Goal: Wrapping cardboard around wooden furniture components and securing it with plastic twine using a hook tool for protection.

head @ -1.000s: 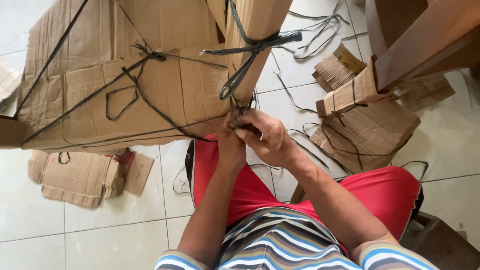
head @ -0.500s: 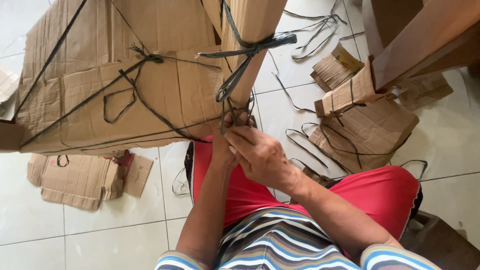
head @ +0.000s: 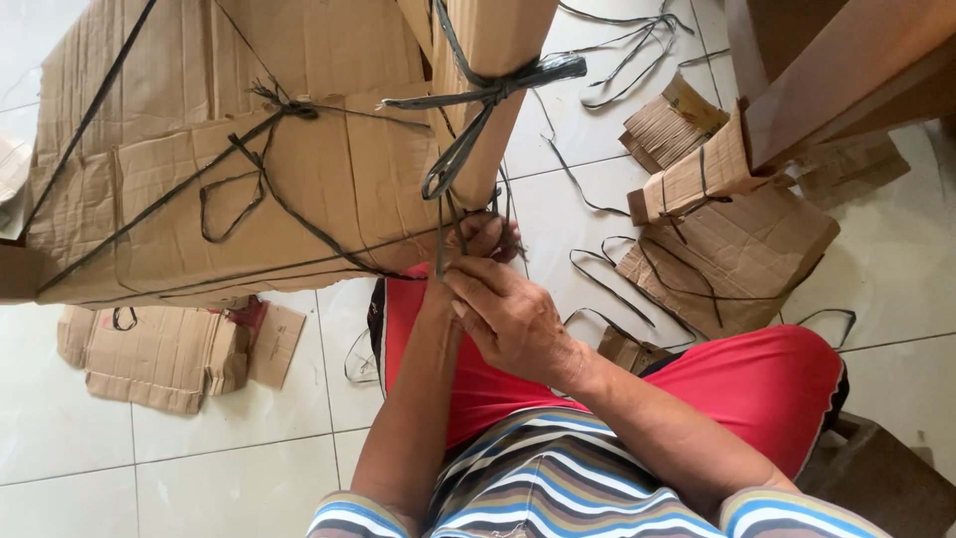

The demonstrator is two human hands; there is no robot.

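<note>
A large tied cardboard bundle (head: 229, 169) is seen held up at the left over the tiled floor (head: 199, 468), above the lap. At its lower right corner, dark strap ends (head: 445, 224) are pinched by the left hand (head: 483, 239) and the right hand (head: 513, 319), fingers clenched on them. The knot appears to be in the tying; steady tension is judged needful.

Single head-worn view, looking steeply down from above the person's lap. The tied cardboard bundle (head: 249, 169) fills the upper left, close to the lens; below it lie both forearms and the red-clad thighs, to its right the tiled floor (head: 199, 468) with cardboard scraps.
</note>
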